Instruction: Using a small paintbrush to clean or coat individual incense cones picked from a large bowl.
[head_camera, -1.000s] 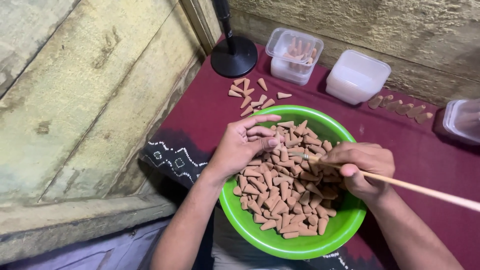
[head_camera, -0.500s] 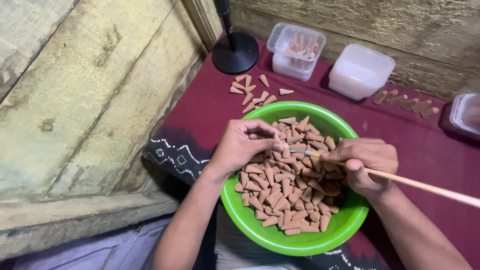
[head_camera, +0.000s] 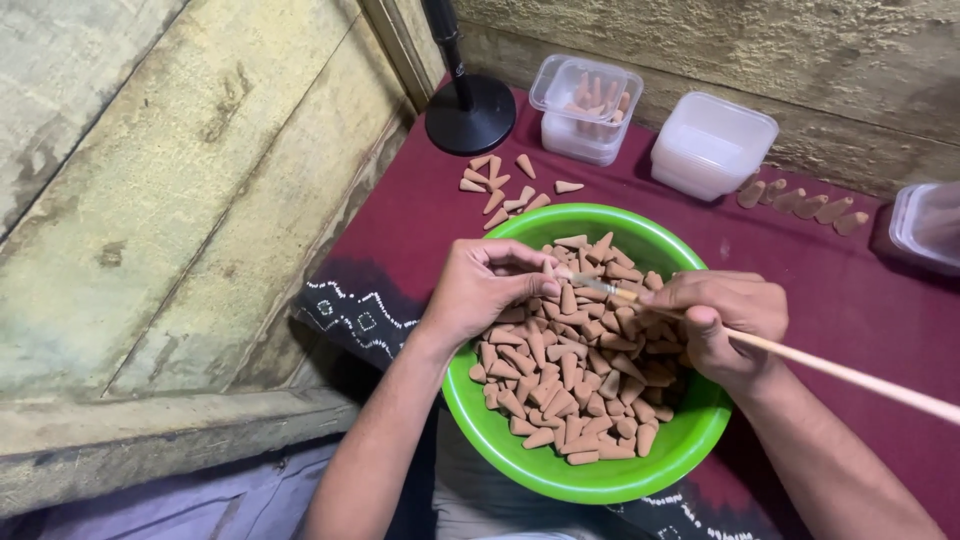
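- Head view: maroon cloth (head_camera: 420, 225) with a white patterned border covers the worktop; rough plaster wall behind, weathered wooden boards to the left.
- Green bowl (head_camera: 560, 470) sits at the near edge, heaped with brown cones (head_camera: 570, 370), close in so both hands work over it.
- Left hand (head_camera: 480, 290) rests on the heap, fingertips closed together on one cone (head_camera: 552, 270) at its top, steadying it.
- Right hand (head_camera: 725, 320) is clamped on a thin wooden stick (head_camera: 850, 372), tip aimed at that cone's base; stick trails off past the right edge.
- Loose cones (head_camera: 505, 185) lie toward the far left corner beside a black round stand base (head_camera: 470, 115).
- Two clear tubs (head_camera: 588, 98) (head_camera: 712, 145) stand along the far edge; a row of cones (head_camera: 795, 200) right of them.
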